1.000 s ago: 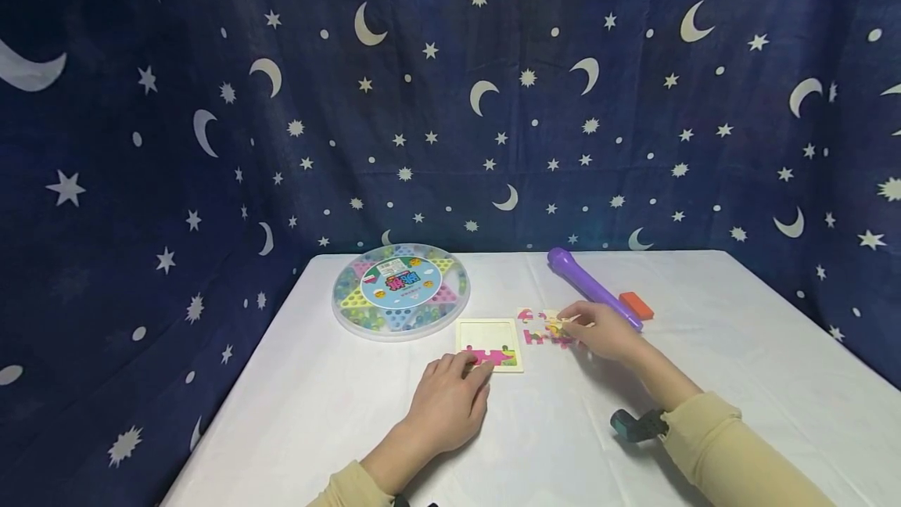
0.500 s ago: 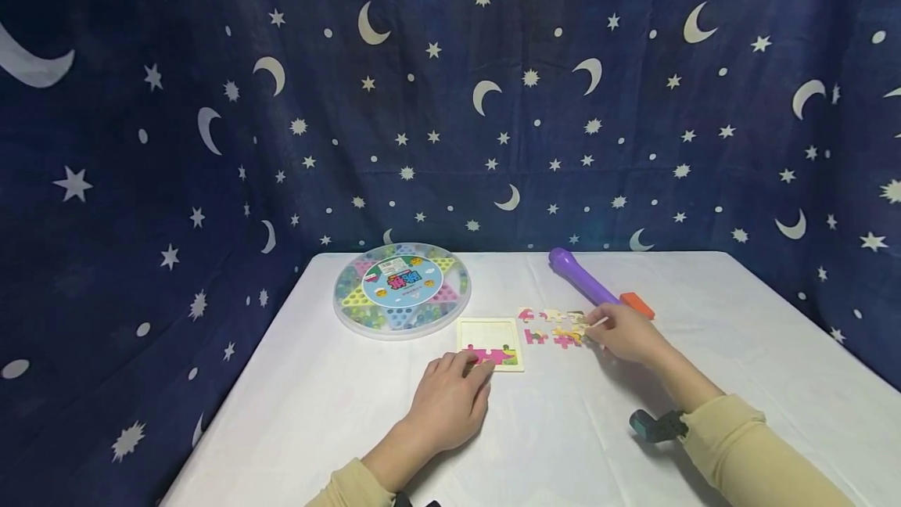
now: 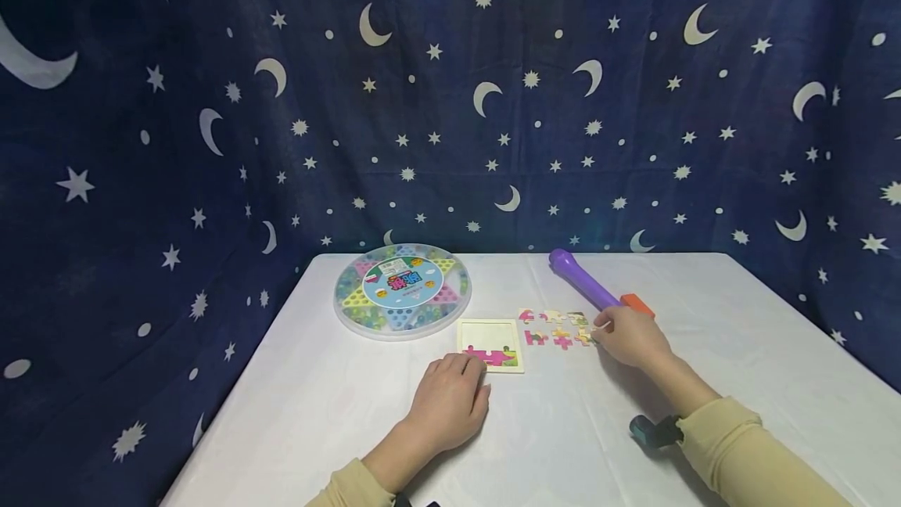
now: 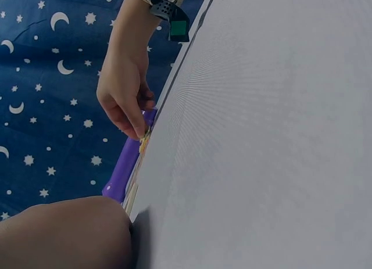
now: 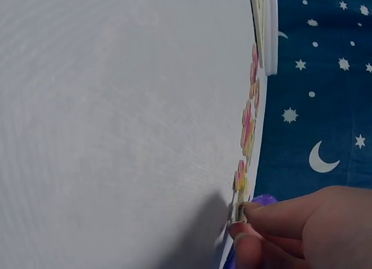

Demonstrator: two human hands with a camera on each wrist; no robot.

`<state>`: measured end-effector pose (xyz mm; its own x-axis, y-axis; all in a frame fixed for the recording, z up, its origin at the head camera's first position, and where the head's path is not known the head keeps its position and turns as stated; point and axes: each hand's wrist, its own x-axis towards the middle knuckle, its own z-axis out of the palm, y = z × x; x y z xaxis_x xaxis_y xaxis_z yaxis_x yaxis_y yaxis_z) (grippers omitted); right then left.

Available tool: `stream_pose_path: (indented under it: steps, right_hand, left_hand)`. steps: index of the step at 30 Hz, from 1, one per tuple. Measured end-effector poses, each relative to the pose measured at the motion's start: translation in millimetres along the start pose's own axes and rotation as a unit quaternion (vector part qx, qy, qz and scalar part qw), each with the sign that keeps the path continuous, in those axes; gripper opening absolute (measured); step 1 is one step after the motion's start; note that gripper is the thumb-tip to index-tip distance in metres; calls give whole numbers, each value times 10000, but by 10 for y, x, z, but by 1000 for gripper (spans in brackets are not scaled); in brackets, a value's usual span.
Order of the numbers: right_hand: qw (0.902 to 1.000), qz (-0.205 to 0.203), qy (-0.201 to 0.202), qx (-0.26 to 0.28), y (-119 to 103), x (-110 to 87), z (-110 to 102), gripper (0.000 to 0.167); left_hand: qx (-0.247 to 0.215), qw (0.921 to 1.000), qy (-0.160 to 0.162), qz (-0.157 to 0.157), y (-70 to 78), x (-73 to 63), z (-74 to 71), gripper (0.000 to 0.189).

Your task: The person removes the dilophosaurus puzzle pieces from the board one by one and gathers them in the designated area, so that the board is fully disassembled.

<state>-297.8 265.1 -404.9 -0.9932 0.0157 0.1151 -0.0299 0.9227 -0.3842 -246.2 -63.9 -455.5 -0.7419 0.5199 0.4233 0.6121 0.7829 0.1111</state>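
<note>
My right hand (image 3: 631,336) is at the right end of a group of loose jigsaw pieces (image 3: 562,341), pink, yellow and green. Between its thumb and a fingertip it pinches one jigsaw piece (image 5: 241,212), seen in the right wrist view. My left hand (image 3: 448,397) rests relaxed on the table, its fingertips at the near left edge of a square puzzle frame (image 3: 490,322). Along the bottom of that frame lie fitted pink and green pieces (image 3: 490,356); its upper part shows bare cream board. In the left wrist view, the fingers of my left hand (image 4: 70,231) hide most of the frame.
A round Chinese checkers set (image 3: 402,288) with marbles under a clear lid lies at the back left. Behind my right hand lie a purple toy microphone (image 3: 584,278) and an orange-red block (image 3: 637,305). A dark blue curtain (image 3: 450,100) hangs behind the white table (image 3: 535,444).
My right hand has moved right across the loose pieces to their right end, uncovering several of them. My left finger and thumb have drawn back slightly from the frame's near edge.
</note>
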Motion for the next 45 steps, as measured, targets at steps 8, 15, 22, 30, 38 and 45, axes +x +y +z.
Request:
stream_pose_path:
  steps: [8,15,22,30,38,45]
  right_hand:
    - [9998,165,47,-108,-158,10,49,21]
    - [9993,-34,-168,334,-418,7,175,20]
    - [9973,-557,-146,460,-782,5,365,10]
    - [9883,-1343,-208,694,-1200,41,470,4]
    - [9733,-1981,-978,618,-1416,88,596,14]
    - [9662,-2142,-1335,523,-1460,113,665,19]
  left_hand:
    - [-89,9997,211,38,-20,9,-31,20]
    - [-142,9992,373,63,-33,3,-43,20]
    - [-31,9991,408,66,-44,-9,-38,23]
    - [-60,9954,900,321,-57,25,-34,14]
    - [68,9932,1023,558,-62,13,-48,12]
    - [209,9920,1086,602,-84,16,-55,12]
